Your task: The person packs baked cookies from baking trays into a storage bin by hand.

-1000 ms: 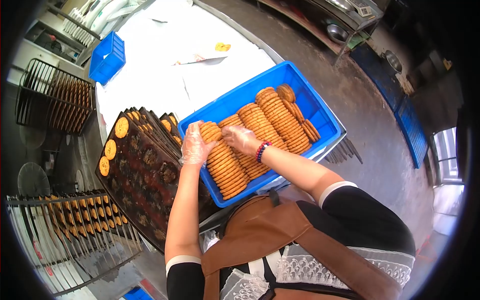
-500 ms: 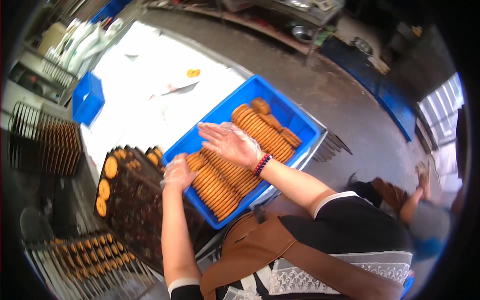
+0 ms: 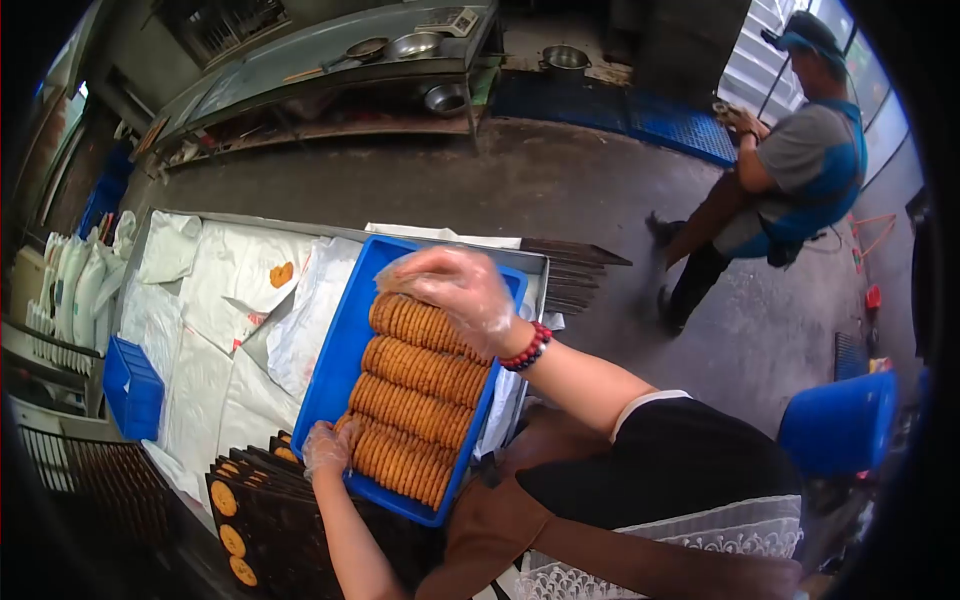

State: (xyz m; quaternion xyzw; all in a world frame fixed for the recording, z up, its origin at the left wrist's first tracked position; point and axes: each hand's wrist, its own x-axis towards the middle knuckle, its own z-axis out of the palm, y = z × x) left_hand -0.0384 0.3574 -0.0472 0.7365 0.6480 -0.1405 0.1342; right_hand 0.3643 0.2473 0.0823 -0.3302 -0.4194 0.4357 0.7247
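Observation:
A blue plastic crate at the table's edge holds several rows of round golden-brown cookies standing on edge. My left hand, in a clear plastic glove, is closed over the crate's near-left rim, its fingertips beside the end of the nearest row. Above the far row hovers my right hand, also gloved, with a beaded bracelet at the wrist. Its fingers are bent together and blurred; what they hold, if anything, I cannot make out.
Dark baking trays with some cookies lie stacked at the near left. White sheets cover the table, with a broken cookie on them. A small blue bin stands left. Another person is at the far right, near a blue tub.
The view has swung, so the crate appears turned and the other person is in full sight. My right hand has gone from flat and open over the rows to bent above the far row.

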